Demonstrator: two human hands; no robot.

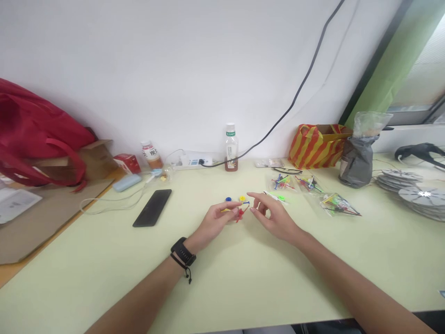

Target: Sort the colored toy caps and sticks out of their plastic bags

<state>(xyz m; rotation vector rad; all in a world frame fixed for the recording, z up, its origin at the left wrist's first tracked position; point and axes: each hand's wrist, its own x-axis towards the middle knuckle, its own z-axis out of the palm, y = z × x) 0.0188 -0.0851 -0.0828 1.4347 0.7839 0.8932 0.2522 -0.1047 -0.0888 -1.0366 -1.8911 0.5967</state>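
Note:
My left hand [219, 218] pinches a small red plastic piece [240, 214] between thumb and fingers, just above the table. A thin stick with a blue end [246, 202] rises from that piece towards my right hand. Close by on the right, my right hand [273, 214] has its thumb and index finger apart, with nothing visible between them. Beyond the hands lie a blue round piece [228, 199] and a yellow round piece [242, 198]. A white stick and a bright green piece [281, 198] lie past my right hand. The palm side of my left hand is hidden.
Several clear bags of coloured plastic parts [339, 205] lie to the right. A bottle [231, 148] stands by the wall beside a black cable [295, 95]. On the left lies a phone [152, 208]. Stacked discs [422, 197] and a striped bag [313, 146] are at the right.

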